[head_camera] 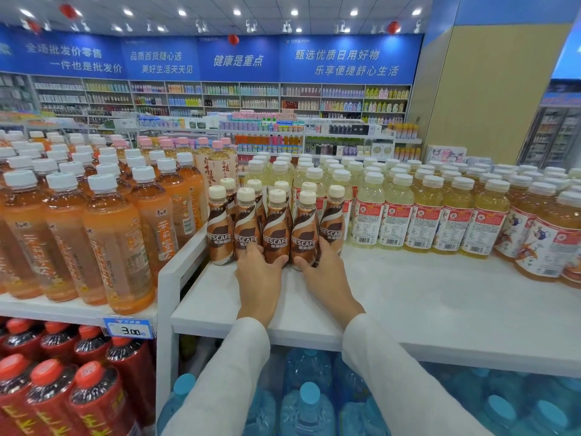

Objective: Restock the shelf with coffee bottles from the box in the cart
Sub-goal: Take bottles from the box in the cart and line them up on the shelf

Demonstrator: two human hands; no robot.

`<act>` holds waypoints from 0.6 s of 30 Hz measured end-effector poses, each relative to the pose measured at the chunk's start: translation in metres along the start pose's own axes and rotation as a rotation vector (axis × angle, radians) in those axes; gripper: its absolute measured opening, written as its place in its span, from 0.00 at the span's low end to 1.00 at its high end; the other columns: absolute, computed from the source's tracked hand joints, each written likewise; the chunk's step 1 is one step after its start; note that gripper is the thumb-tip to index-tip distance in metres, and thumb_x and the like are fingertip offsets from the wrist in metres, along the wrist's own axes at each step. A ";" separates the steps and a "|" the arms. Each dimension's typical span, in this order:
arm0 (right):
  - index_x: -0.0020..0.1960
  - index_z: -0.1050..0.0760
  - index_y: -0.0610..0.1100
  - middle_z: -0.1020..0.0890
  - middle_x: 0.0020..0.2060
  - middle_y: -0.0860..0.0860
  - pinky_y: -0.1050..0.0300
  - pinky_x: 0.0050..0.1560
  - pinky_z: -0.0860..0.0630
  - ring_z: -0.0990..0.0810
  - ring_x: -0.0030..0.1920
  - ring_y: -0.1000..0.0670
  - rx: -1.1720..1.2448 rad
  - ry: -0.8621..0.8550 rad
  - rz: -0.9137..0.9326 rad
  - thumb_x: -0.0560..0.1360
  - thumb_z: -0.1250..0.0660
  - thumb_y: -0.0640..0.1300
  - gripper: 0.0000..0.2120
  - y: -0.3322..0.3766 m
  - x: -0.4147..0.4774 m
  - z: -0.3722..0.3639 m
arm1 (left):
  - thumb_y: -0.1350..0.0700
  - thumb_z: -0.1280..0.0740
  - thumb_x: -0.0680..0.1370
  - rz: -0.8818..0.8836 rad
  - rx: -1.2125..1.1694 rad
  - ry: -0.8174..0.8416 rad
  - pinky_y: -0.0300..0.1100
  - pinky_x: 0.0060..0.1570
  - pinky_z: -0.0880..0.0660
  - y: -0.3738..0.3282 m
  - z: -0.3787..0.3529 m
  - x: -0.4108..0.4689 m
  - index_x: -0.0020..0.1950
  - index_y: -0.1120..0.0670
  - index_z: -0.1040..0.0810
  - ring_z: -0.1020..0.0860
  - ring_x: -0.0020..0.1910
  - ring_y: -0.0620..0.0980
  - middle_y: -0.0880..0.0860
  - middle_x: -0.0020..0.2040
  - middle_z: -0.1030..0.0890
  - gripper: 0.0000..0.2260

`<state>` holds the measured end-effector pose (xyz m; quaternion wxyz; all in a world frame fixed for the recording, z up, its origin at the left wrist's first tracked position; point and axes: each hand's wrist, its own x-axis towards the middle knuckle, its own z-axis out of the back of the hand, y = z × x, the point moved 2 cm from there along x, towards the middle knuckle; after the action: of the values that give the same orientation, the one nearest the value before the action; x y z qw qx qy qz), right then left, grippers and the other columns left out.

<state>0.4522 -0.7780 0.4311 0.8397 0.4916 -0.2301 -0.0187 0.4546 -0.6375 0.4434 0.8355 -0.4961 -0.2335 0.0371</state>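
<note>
Several brown Nescafe coffee bottles (pixel 220 234) with cream caps stand upright in two rows at the left end of the white shelf (pixel 408 297). My left hand (pixel 259 272) grips the base of a front-row bottle (pixel 276 237), thumb on its right side. Around the base of the neighbouring bottle (pixel 305 237) my right hand (pixel 327 278) curls, with its thumb on the left. Both bottles stand on the shelf. The cart and its box are out of view.
Orange tea bottles (pixel 116 247) fill the shelf to the left, behind a white divider (pixel 176 262). Pale yellow drink bottles (pixel 396 215) line the back and right of the white shelf. Red-capped bottles (pixel 47 388) and blue water jugs (pixel 308 404) sit below.
</note>
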 end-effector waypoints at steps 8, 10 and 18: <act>0.76 0.36 0.52 0.26 0.70 0.53 0.47 0.71 0.29 0.27 0.70 0.49 -0.060 0.007 -0.019 0.78 0.30 0.53 0.30 -0.002 0.001 -0.005 | 0.49 0.24 0.74 -0.005 -0.003 0.009 0.52 0.58 0.23 -0.001 0.000 -0.001 0.56 0.56 0.25 0.23 0.54 0.54 0.55 0.55 0.21 0.17; 0.76 0.37 0.52 0.26 0.71 0.53 0.46 0.72 0.29 0.28 0.71 0.49 -0.066 0.010 -0.032 0.78 0.30 0.54 0.30 -0.003 0.001 -0.005 | 0.49 0.24 0.74 -0.011 -0.002 0.012 0.51 0.58 0.23 -0.001 0.001 -0.001 0.56 0.56 0.25 0.23 0.54 0.55 0.55 0.56 0.22 0.17; 0.74 0.34 0.55 0.23 0.67 0.56 0.46 0.70 0.27 0.25 0.68 0.51 -0.043 0.020 -0.021 0.77 0.29 0.53 0.27 0.000 -0.002 -0.002 | 0.49 0.25 0.75 0.002 0.006 0.020 0.51 0.59 0.22 -0.002 0.001 -0.002 0.59 0.56 0.24 0.21 0.57 0.56 0.56 0.58 0.20 0.18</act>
<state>0.4509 -0.7759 0.4292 0.8520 0.4762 -0.2160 -0.0274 0.4521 -0.6382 0.4446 0.8391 -0.4943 -0.2245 0.0336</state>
